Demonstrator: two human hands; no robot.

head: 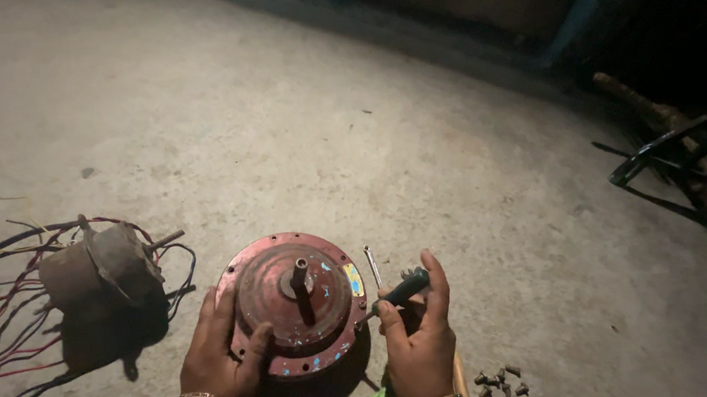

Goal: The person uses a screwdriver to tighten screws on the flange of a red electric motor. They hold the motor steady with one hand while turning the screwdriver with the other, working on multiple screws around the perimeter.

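Observation:
A round red motor housing (295,305) with a short dark shaft in its middle lies on the concrete floor. My left hand (217,353) grips its left rim, thumb on the top face. My right hand (419,340) holds a screwdriver with a dark green handle (402,289), its tip against the housing's right edge. Red bangles show on both wrists.
A second, dusty motor (102,267) with a tangle of red and black wires (0,332) sits at the left. A small metal spanner (372,265) lies beside the housing, several loose screws (500,382) at bottom right. Dark metal scrap (691,163) lies at the right.

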